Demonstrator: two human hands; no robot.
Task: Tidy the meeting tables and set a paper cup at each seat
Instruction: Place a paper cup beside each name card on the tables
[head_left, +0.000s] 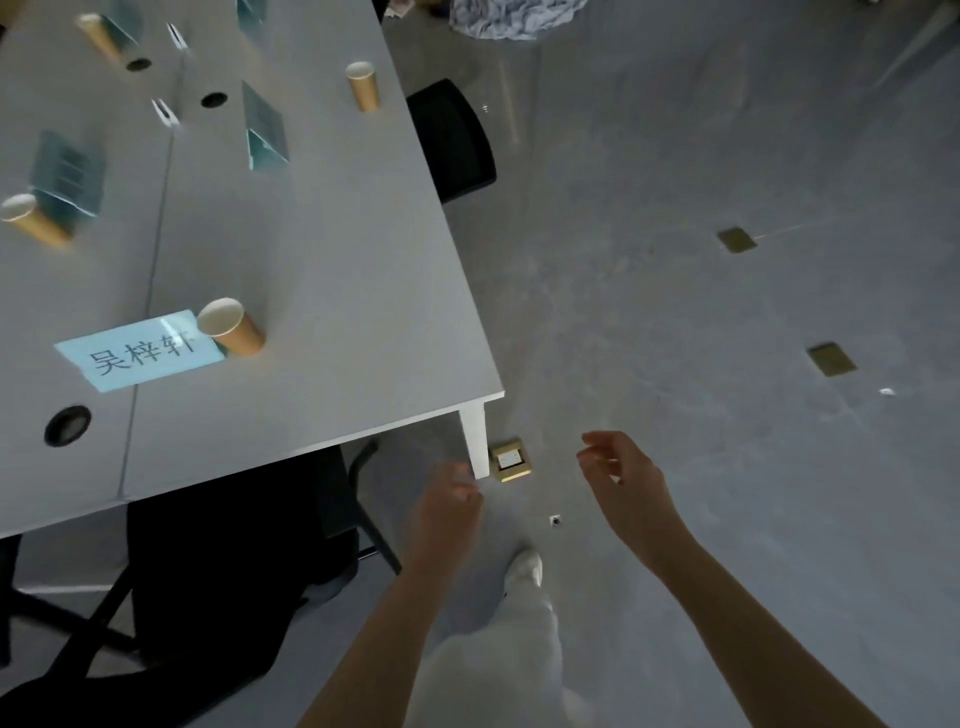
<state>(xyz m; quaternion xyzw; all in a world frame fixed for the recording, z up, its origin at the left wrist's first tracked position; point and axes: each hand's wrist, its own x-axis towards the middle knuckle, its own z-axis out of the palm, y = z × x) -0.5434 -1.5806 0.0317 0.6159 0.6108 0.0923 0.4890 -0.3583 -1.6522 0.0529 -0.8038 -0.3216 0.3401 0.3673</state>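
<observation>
A white meeting table (332, 291) fills the upper left. Several brown paper cups stand on it: one (232, 327) beside a blue name card (140, 351), one (362, 85) near the right edge, one (31, 221) at the left, one (101, 36) at the back. Folded name cards (265, 130) (65, 179) stand by them. My left hand (449, 499) hangs below the table corner, fingers loosely curled, holding nothing. My right hand (621, 470) is further right over the floor, fingers apart and empty.
A black chair (452, 137) sits at the table's right side, another (234, 561) is tucked under the near edge. A brass floor socket (510, 460) lies by the table leg (475, 436); two brass plates (736, 240) (831, 358) lie on the grey floor. My shoe (524, 569) is below.
</observation>
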